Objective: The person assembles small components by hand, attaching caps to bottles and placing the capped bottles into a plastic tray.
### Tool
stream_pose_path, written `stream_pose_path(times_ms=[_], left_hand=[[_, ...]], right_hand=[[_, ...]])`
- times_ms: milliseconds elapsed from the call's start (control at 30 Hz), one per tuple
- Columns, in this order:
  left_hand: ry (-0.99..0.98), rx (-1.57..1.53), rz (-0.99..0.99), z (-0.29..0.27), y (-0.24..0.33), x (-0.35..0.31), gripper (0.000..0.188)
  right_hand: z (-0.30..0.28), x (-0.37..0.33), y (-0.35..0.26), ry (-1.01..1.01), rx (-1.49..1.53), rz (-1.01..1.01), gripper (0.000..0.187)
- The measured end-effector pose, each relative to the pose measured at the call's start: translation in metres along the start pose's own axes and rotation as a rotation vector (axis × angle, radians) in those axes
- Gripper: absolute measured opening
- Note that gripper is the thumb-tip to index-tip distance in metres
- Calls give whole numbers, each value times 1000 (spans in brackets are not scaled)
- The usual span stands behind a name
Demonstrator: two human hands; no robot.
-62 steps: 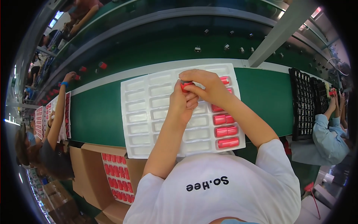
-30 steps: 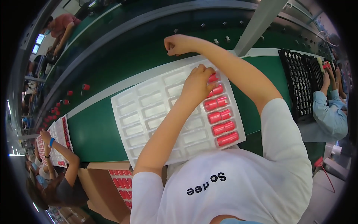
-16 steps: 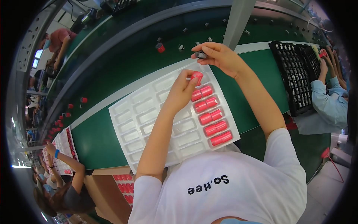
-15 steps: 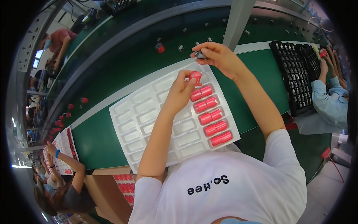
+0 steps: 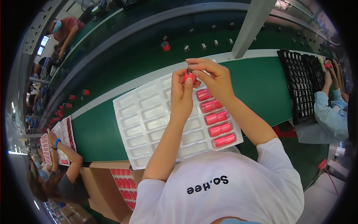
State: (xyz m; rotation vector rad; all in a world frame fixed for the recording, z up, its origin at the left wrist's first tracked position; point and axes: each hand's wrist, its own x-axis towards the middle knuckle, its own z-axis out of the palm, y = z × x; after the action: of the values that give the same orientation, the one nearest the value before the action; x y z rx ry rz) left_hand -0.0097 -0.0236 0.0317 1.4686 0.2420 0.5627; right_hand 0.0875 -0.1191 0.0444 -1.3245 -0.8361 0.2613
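My left hand (image 5: 181, 93) is closed around a short red cylindrical piece (image 5: 189, 77) above the far part of a white plastic tray (image 5: 128, 121). My right hand (image 5: 216, 78) meets it there, fingertips pinched on a small dark grey part (image 5: 189, 70) at the top of the red piece. Fingers partly cover both, so I cannot tell how far one sits in the other. Several red cylinders (image 5: 220, 129) lie in the tray's right-hand column, under and near my right forearm. The compartments further left hold nothing.
Beyond the tray, a green conveyor belt (image 5: 141, 56) carries small metal parts (image 5: 204, 46) and a red piece with a dark top (image 5: 165, 46). A grey post (image 5: 251, 30) rises behind my right hand. Black trays (image 5: 296, 82) stand right. Co-workers sit both sides; an open carton (image 5: 100, 190) is lower left.
My right hand has come down and left, bringing the small dark part to the red piece in my left hand. The view has shifted slightly, and the metal parts on the belt have moved.
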Motion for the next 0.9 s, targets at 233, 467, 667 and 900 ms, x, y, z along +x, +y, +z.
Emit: stream_pose_path(times_ms=[233,467,667,900], left_hand=[[101,19,72,13,0,-7,23],[151,-3,63,7,-12,-14,19],[56,-8,62,-1,-5,3,16],[113,-90,30,0,-2,5,15]], right_hand=[[4,-6,-14,9,24,80,19],[12,-11,5,-34,-322,-232,24],[6,1,-9,-67,-22,186,22],[16,8,-2,-26,-74,27,19]])
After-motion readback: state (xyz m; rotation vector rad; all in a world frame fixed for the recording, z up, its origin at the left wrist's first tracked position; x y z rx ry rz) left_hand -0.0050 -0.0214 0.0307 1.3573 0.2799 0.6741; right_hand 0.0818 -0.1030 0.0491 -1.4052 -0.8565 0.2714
